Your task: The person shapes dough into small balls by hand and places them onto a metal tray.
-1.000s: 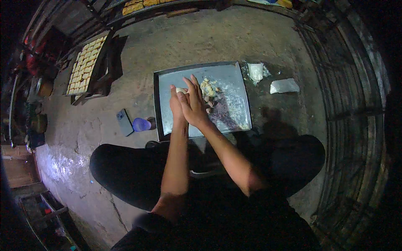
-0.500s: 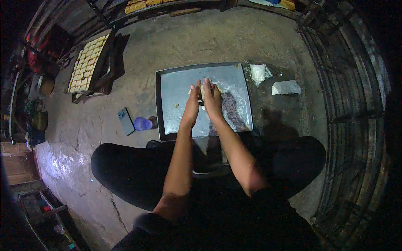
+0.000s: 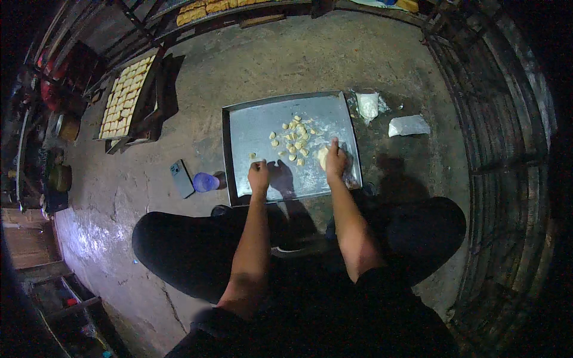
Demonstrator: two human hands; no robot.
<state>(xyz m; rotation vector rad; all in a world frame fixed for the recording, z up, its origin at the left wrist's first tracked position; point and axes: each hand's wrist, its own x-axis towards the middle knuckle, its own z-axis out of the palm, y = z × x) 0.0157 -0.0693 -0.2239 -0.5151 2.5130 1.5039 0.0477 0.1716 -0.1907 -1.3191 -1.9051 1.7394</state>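
A rectangular metal tray (image 3: 250, 119) lies on the floor in front of my crossed legs. Several small pale dough pieces (image 3: 290, 137) are scattered over its middle, with white flour dusted around them. At the tray's right side, my right hand (image 3: 336, 162) grips a larger lump of dough (image 3: 323, 157), which shows on the hand's left edge. My left hand (image 3: 258, 177) is over the near left part of the tray, fingers curled together. Whatever those fingers hold, if anything, is too small to make out. A small dough bit (image 3: 252, 156) shows just beyond them.
Left of the tray are a purple cup (image 3: 206, 182) and a phone (image 3: 182, 178). An opened bag of white flour (image 3: 367, 106) and a white packet (image 3: 409, 125) lie to the right. A tray of pale buns (image 3: 126, 97) stands far left; metal racks (image 3: 495, 167) line the right.
My hands were together over the tray's middle; now they are apart and nearer me, left hand to the left, right hand to the right with dough. The dough pieces they covered now show.
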